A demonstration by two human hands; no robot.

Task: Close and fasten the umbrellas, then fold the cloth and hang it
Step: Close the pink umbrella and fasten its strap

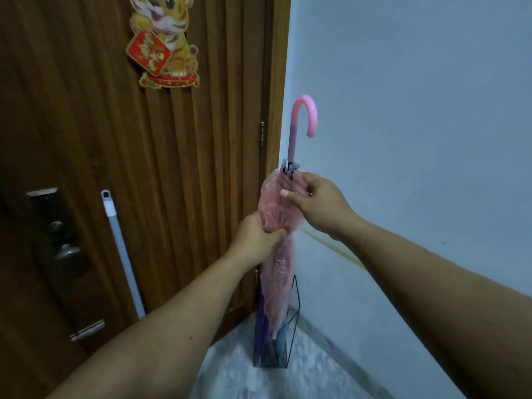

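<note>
A pink translucent umbrella (276, 272) stands upright and closed, its curved pink handle (305, 116) on top and its tip down in a dark wire stand (293, 321) on the floor. My left hand (256, 234) grips the bunched canopy around its middle. My right hand (313, 200) pinches the canopy fabric higher up, just below the rib tips. A dark blue umbrella (263, 335) sits in the same stand behind the pink one. No cloth is in view.
A brown wooden door (144, 168) with a lock plate (57, 231) and a tiger decoration (164, 41) fills the left. A grey pole (123, 254) leans against it. A pale wall (417, 110) is on the right, speckled floor (244, 370) below.
</note>
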